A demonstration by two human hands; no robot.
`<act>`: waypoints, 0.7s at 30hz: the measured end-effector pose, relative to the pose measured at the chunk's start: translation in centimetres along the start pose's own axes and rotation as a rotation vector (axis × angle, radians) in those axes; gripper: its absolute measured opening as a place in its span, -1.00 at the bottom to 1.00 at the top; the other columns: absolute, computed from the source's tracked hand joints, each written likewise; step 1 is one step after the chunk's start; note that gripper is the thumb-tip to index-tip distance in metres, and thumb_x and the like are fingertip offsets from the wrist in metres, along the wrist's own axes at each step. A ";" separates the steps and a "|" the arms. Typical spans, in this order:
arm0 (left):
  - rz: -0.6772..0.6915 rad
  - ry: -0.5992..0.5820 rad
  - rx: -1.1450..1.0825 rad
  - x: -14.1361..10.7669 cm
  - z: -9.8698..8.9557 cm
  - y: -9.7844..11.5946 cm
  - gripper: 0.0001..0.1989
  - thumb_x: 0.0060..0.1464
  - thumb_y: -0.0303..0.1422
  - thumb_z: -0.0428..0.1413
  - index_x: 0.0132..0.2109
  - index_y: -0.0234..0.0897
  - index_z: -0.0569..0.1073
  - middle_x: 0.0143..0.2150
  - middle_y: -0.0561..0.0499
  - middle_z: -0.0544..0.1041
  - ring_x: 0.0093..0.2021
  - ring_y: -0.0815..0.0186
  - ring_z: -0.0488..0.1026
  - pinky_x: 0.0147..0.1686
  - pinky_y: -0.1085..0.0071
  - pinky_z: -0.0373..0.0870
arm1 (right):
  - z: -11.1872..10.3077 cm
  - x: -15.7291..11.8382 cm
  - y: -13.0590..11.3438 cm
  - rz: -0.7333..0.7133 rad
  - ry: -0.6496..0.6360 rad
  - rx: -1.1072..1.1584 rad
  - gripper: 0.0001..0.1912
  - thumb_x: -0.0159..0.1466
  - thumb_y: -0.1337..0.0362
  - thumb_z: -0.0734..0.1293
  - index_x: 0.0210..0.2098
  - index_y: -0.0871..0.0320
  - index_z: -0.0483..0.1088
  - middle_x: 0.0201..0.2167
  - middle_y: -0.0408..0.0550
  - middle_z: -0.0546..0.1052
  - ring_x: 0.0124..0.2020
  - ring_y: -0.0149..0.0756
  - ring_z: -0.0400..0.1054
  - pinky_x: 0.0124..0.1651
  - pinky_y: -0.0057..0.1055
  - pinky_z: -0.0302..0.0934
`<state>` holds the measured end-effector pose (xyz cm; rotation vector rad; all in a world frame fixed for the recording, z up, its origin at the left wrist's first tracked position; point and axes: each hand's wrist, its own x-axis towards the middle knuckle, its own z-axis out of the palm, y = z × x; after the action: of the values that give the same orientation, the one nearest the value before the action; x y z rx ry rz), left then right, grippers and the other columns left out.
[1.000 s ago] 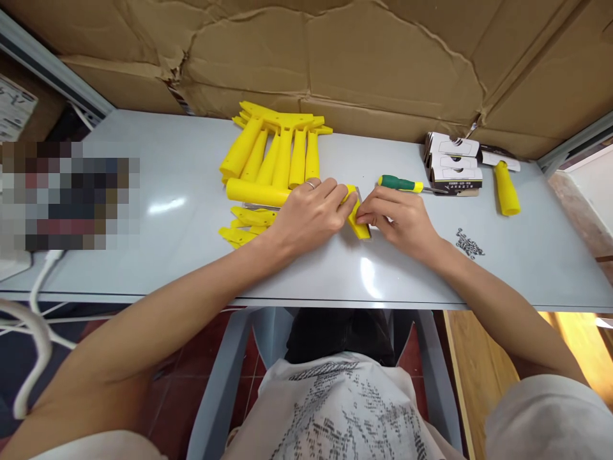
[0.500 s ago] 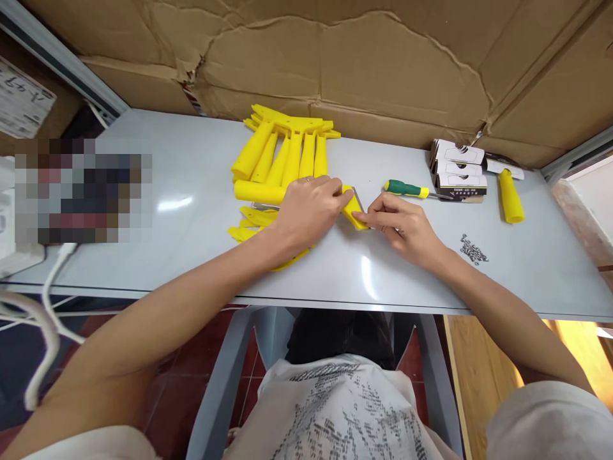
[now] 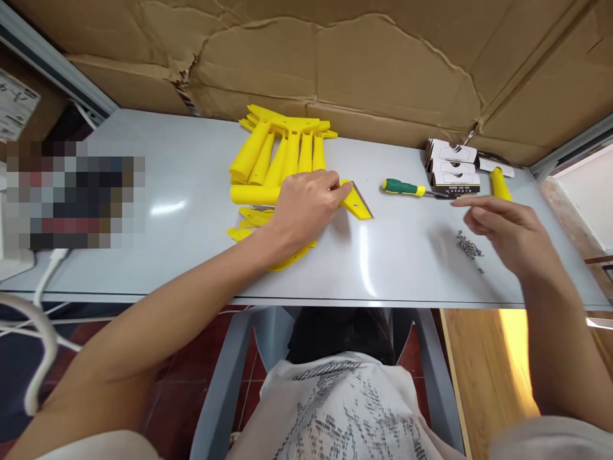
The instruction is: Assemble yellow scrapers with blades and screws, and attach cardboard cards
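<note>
Bench: pale
Left hand: my grip around yellow scraper
Right hand: can't tell if holding; screws at its nine o'clock

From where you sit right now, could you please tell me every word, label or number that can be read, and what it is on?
No text is clear enough to quote.
White shirt: dark print, too blurred to read.
Black-and-white packets: print too small to read.
Paper label at the left edge: dark marks, unreadable.
</note>
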<state>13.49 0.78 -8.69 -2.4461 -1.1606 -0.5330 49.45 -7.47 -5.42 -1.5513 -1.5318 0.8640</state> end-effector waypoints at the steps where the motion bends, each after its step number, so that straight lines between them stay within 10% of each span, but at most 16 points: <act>1: 0.003 0.006 0.003 0.0 0.0 0.0 -0.65 0.28 -0.58 0.08 -0.04 -0.15 0.71 -0.27 -0.03 0.65 -0.32 0.20 0.54 -0.44 0.28 0.06 | -1.5 -0.1 1.0 0.006 0.064 -0.173 -0.73 0.40 0.12 0.44 0.03 0.02 0.68 -0.40 -0.10 0.39 -0.39 -0.34 0.17 -0.32 -0.29 -0.02; 5: 0.021 0.082 -0.006 -0.1 0.2 0.1 -0.67 0.27 -0.56 0.09 -0.07 -0.15 0.72 -0.31 -0.03 0.65 -0.36 0.21 0.52 -0.46 0.29 0.04 | -4.2 2.3 4.9 -0.161 0.218 -0.600 -0.77 0.32 0.28 0.48 -0.05 0.11 0.71 -0.50 -0.16 0.40 -0.51 -0.40 0.08 -0.32 -0.25 -0.02; 13: 0.045 0.113 -0.056 -0.4 0.7 -0.2 -0.69 0.22 -0.54 0.11 -0.09 -0.17 0.72 -0.34 -0.03 0.64 -0.38 0.25 0.48 -0.45 0.31 0.04 | -2.3 9.9 7.9 -0.410 0.173 -0.650 -0.86 0.27 0.43 0.43 -0.23 0.20 0.67 -0.42 -0.10 0.49 -0.40 -0.39 0.22 -0.18 -0.31 0.09; 21: 0.026 0.082 -0.049 -0.5 0.6 -0.5 -0.65 0.29 -0.53 0.04 -0.06 -0.11 0.69 -0.32 -0.04 0.66 -0.37 0.21 0.51 -0.48 0.27 0.11 | -5.2 2.7 4.6 -0.160 0.071 -0.701 -0.67 0.39 0.07 0.44 0.06 0.03 0.67 -0.43 -0.16 0.39 -0.46 -0.41 0.12 -0.25 -0.27 0.06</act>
<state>12.94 1.04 -9.34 -2.4520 -1.0940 -0.6543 56.33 -4.98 -6.90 -1.8666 -1.9947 0.1666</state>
